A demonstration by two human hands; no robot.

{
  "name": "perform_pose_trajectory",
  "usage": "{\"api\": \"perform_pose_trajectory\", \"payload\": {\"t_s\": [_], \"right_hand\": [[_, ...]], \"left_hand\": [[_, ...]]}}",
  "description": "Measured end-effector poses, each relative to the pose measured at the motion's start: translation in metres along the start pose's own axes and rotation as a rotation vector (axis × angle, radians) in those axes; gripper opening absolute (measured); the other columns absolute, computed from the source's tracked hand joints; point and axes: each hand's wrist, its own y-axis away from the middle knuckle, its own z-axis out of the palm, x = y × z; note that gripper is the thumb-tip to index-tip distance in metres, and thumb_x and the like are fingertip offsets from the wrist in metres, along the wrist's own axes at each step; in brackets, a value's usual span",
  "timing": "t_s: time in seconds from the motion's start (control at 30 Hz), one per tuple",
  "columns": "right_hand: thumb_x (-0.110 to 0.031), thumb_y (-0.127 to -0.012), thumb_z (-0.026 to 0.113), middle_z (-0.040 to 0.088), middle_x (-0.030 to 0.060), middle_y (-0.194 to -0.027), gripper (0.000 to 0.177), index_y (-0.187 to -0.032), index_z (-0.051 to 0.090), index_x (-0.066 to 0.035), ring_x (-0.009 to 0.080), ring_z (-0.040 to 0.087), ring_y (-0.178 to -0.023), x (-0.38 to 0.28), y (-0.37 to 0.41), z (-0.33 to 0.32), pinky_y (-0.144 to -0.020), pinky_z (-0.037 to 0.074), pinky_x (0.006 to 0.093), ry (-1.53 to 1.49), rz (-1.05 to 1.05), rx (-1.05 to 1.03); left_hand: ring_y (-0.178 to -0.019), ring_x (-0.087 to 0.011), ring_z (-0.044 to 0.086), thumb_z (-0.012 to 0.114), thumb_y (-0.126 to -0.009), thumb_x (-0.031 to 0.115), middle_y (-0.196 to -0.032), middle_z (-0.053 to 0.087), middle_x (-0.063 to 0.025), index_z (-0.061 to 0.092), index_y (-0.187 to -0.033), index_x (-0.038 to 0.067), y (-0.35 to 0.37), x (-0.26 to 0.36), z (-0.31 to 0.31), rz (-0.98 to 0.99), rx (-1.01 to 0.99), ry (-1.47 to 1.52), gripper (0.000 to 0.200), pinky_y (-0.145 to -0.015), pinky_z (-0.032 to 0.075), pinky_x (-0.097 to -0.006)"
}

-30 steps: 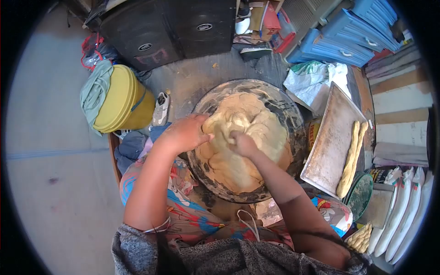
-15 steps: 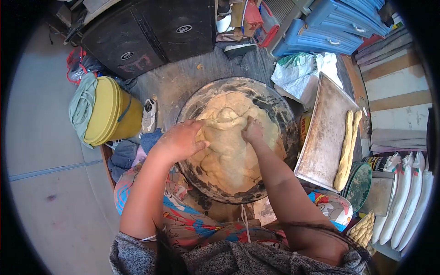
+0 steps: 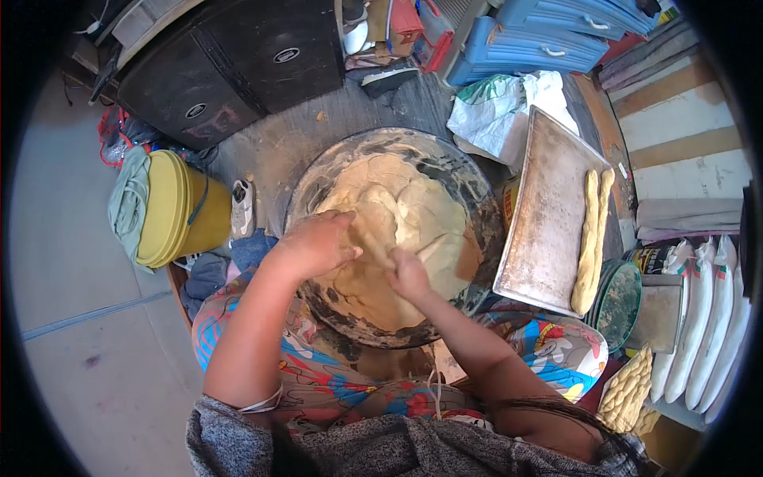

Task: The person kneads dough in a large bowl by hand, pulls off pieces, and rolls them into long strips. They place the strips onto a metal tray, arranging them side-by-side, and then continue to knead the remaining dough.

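Observation:
A large mass of pale dough point(image 3: 433, 226) fills a round dark basin point(image 3: 486, 195) whose rim is smeared with flour. My left hand point(image 3: 318, 245) rests at the dough's left side, fingers apart, with nothing gripped in it. Near the front middle of the basin, my right hand point(image 3: 411, 276) has its fingers curled around a fold of dough that stretches up and away from it. That fold is slightly blurred, and the fingertips are partly hidden.
Right of the basin, a metal baking tray point(image 3: 548, 215) carries two long dough strips point(image 3: 592, 238). A yellow bucket point(image 3: 187, 207) and a shoe point(image 3: 242, 208) stand on the left. Behind are a black cabinet point(image 3: 238, 71) and a white plastic bag point(image 3: 493, 115). Braided dough point(image 3: 625, 393) lies at lower right.
My right hand has come down and left toward me, drawing a fold of dough with it. My left hand stays at the dough's left side. The whole view has shifted slightly.

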Motion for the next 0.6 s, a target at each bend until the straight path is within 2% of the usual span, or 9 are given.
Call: {"api": "perform_pose_trajectory", "payload": {"t_s": [0.03, 0.07, 0.13, 0.2, 0.33, 0.47, 0.53, 0.57, 0.6], "right_hand": [[-0.012, -0.065, 0.063, 0.057, 0.0192, -0.099, 0.037, -0.100, 0.052, -0.003, 0.0356, 0.052, -0.099, 0.002, 0.007, 0.004, -0.089, 0.038, 0.0430, 0.004, -0.113, -0.070], [-0.012, -0.065, 0.063, 0.057, 0.0192, -0.099, 0.037, -0.100, 0.052, -0.003, 0.0356, 0.052, -0.099, 0.007, 0.008, 0.005, -0.089, 0.038, 0.0430, -0.001, -0.110, -0.065], [-0.007, -0.064, 0.062, 0.054, 0.0197, -0.108, 0.046, -0.109, 0.050, -0.003, 0.0360, 0.048, -0.108, 0.031, 0.010, 0.009, -0.094, 0.036, 0.0428, -0.002, -0.380, 0.130], [-0.005, -0.064, 0.062, 0.045, 0.0207, -0.125, 0.059, -0.121, 0.046, -0.007, 0.0400, 0.041, -0.115, 0.069, -0.007, 0.003, -0.097, 0.035, 0.0426, 0.072, -0.198, 0.305], [-0.003, -0.063, 0.062, 0.046, 0.0176, -0.124, 0.066, -0.126, 0.045, -0.013, 0.0398, 0.038, -0.118, 0.153, -0.035, -0.019, -0.098, 0.035, 0.0407, 0.166, 0.198, 0.299], [-0.007, -0.063, 0.063, 0.050, 0.0168, -0.117, 0.063, -0.124, 0.047, -0.012, 0.0382, 0.041, -0.115, 0.141, -0.038, -0.040, -0.097, 0.036, 0.0415, 0.172, 0.306, 0.182], [-0.014, -0.065, 0.063, 0.050, 0.0164, -0.116, 0.054, -0.118, 0.052, -0.011, 0.0370, 0.040, -0.114, 0.141, -0.035, -0.042, -0.095, 0.037, 0.0413, 0.379, 0.288, 0.021], [-0.014, -0.065, 0.063, 0.050, 0.0164, -0.116, 0.054, -0.118, 0.052, -0.011, 0.0370, 0.040, -0.114, 0.141, -0.029, -0.040, -0.095, 0.037, 0.0413, 0.381, 0.290, 0.023], [-0.018, -0.067, 0.063, 0.052, 0.0172, -0.111, 0.048, -0.113, 0.054, -0.010, 0.0370, 0.044, -0.110, 0.144, -0.018, -0.033, -0.092, 0.039, 0.0417, 0.391, 0.177, 0.187]], "left_hand": [[-0.111, -0.0396, 0.046, 0.059, -0.080, 0.037, -0.121, 0.048, -0.0246, 0.041, -0.127, 0.001, 0.000, 0.001, 0.000, -0.003, -0.001, -0.007, 0.062, -0.095, 0.037, -0.0405], [-0.110, -0.0398, 0.047, 0.060, -0.080, 0.037, -0.121, 0.048, -0.0247, 0.041, -0.127, 0.001, -0.001, 0.002, 0.001, -0.008, -0.002, -0.015, 0.062, -0.095, 0.037, -0.0406], [-0.110, -0.0396, 0.047, 0.059, -0.080, 0.037, -0.121, 0.048, -0.0247, 0.041, -0.127, 0.001, -0.002, 0.004, 0.003, 0.003, -0.006, -0.025, 0.062, -0.094, 0.037, -0.0405], [-0.110, -0.0395, 0.047, 0.059, -0.080, 0.037, -0.121, 0.048, -0.0248, 0.041, -0.127, 0.001, -0.002, 0.005, 0.005, 0.007, -0.004, -0.033, 0.062, -0.094, 0.038, -0.0404], [-0.110, -0.0394, 0.047, 0.059, -0.080, 0.037, -0.122, 0.047, -0.0244, 0.041, -0.127, 0.001, 0.002, 0.008, 0.006, -0.001, -0.001, -0.041, 0.061, -0.094, 0.038, -0.0404], [-0.110, -0.0394, 0.047, 0.059, -0.080, 0.037, -0.122, 0.047, -0.0243, 0.041, -0.127, 0.002, 0.001, 0.007, 0.005, -0.066, -0.067, -0.037, 0.061, -0.094, 0.038, -0.0404], [-0.111, -0.0394, 0.047, 0.059, -0.080, 0.038, -0.122, 0.047, -0.0244, 0.041, -0.127, 0.002, 0.000, 0.007, 0.005, -0.051, -0.062, -0.037, 0.062, -0.094, 0.038, -0.0406], [-0.111, -0.0394, 0.047, 0.059, -0.080, 0.038, -0.122, 0.047, -0.0244, 0.041, -0.127, 0.002, 0.000, 0.006, 0.005, -0.039, -0.052, -0.041, 0.062, -0.094, 0.038, -0.0407], [-0.111, -0.0394, 0.047, 0.059, -0.080, 0.038, -0.122, 0.047, -0.0244, 0.041, -0.127, 0.002, 0.000, 0.007, 0.005, -0.035, -0.053, -0.040, 0.062, -0.094, 0.038, -0.0407]]}}
